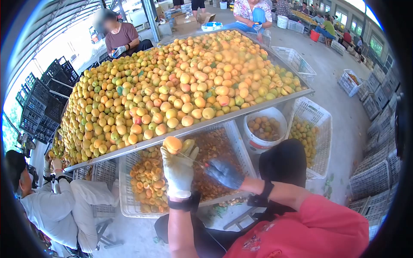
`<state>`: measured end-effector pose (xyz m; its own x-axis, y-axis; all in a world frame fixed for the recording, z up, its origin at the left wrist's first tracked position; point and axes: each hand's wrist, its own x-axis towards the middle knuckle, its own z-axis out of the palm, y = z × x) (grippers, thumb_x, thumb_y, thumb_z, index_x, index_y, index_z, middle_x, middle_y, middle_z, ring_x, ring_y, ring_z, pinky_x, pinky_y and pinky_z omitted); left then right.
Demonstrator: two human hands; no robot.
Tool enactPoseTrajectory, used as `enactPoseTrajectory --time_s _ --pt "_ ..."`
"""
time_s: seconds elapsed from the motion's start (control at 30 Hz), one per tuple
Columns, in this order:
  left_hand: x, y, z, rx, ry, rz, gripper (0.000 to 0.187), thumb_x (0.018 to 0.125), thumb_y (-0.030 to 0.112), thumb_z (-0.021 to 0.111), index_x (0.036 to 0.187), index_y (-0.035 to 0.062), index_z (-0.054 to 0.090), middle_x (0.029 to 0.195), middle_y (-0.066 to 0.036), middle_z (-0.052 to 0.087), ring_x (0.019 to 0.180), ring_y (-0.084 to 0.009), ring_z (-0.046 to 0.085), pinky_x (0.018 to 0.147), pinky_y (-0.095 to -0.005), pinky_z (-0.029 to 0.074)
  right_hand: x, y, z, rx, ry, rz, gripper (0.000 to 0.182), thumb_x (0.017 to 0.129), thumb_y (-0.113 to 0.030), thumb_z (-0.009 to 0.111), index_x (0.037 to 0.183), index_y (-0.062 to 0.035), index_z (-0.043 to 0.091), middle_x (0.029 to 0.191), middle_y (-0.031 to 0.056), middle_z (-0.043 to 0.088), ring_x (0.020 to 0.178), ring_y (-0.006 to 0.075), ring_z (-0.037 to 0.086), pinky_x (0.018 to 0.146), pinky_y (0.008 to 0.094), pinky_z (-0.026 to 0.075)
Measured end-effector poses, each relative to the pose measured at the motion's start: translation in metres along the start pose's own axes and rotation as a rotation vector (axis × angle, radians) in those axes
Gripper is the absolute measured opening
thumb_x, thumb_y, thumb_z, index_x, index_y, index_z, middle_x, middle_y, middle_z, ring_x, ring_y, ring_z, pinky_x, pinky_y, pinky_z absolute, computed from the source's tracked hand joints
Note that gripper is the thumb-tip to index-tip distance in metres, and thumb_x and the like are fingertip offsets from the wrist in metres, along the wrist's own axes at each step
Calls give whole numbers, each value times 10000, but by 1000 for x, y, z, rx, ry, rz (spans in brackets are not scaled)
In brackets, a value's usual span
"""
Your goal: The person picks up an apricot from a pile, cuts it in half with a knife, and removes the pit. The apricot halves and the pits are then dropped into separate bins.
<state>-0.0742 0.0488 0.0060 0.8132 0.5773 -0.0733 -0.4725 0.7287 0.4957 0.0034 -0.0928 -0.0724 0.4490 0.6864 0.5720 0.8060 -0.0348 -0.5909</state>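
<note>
Two plastic crates sit nearest the person. The white crate (241, 146) below the hands holds fruit halves (148, 182) at its left and small brown pieces (221, 146) at its right; the other crate (323, 142), beyond the right knee, holds whole fruit. Between them stands a white bucket (254, 141) of darker fruit. The metal-edged table (241, 112) overhangs the white crate's far side, bearing a broad heap of orange and greenish fruit (172, 86) (a few leaves lie among it). A co-worker (53, 210) sits at the left, another (122, 38) behind the heap, a third (254, 15) past the far edge. Dark crates (43, 103) stand at the left, pale stacks (370, 185) at the right.

The left hand (177, 170), in a stained pale glove, grasps an orange fruit (172, 145) at its fingertips, above the white crate. The right hand (224, 173), gloved in grey-blue, is closed around a thin rod (192, 159) that reaches toward the left hand.

The right fingers hide the rod's held end; its far tip is hard to make out. The lens rim cuts off the corners.
</note>
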Motion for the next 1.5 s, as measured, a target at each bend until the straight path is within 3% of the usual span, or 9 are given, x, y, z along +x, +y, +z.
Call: enactPoseTrajectory --time_s 0.27,0.6,0.77,0.8,1.03,1.17,1.3,1.4,1.5 --pt "-23 -22 13 1003 -48 225 448 980 306 459 1297 -10 471 995 -65 604 821 -124 562 719 -252 460 80 -45 -63 725 -105 818 331 859 -340 662 1022 -52 654 755 41 654 636 134 573 602 326 466" --pt "2 -36 -20 230 389 25 415 961 472 381 865 121 580 544 17 469 388 -123 422 360 -261 314 74 -42 -17 65 -7 144 311 826 -327 697 970 -54 660 802 120 642 710 302 614 660 370 485" --pt "-15 -11 -7 252 13 -216 512 961 498 295 891 63 556 561 -52 469 426 -180 426 384 -283 331 84 -14 -14 854 85 149 289 841 -314 695 963 -53 664 765 6 644 668 142 609 568 282 488" --pt "-17 -8 -5 133 -35 -227 524 962 497 284 908 50 551 564 -60 459 437 -183 415 394 -286 331 83 -24 -36 1440 -21 792 210 897 -157 626 1080 -55 644 841 -32 621 737 93 580 566 229 477" --pt "-28 14 -8 15 -55 -183 530 960 497 287 934 36 547 545 -65 416 436 -183 371 412 -292 314 63 -8 -22 330 73 -118 549 801 37 626 1317 -69 468 1095 79 582 885 143 587 665 267 513" --pt "-20 53 -71 34 44 192 532 957 505 319 959 38 572 632 -71 529 554 -194 490 546 -311 434 57 -11 -22 492 -111 223 616 747 -11 681 1319 -36 452 1096 122 586 1000 206 579 874 324 473" --pt "-15 75 -152 -69 549 12 927 845 650 470 1453 14 176 1467 -246 219 1375 -383 222 1073 -536 298 60 -3 -2 286 147 -182 485 846 -7 607 1308 -56 469 996 50 578 735 113 583 600 219 493" --pt "-21 30 -85 378 317 -40 927 861 622 478 1474 30 113 1506 -241 127 1409 -379 125 1070 -565 265 62 -21 2 770 102 95 197 931 -192 577 1091 -85 615 822 -29 563 621 60 519 475 178 425" --pt "-23 -10 -35 625 -47 74 414 969 363 491 1197 22 545 1081 -52 606 968 -140 548 864 -307 421 61 -24 7 764 42 188 194 944 -252 565 1014 -84 633 806 -40 574 728 40 522 535 180 444"
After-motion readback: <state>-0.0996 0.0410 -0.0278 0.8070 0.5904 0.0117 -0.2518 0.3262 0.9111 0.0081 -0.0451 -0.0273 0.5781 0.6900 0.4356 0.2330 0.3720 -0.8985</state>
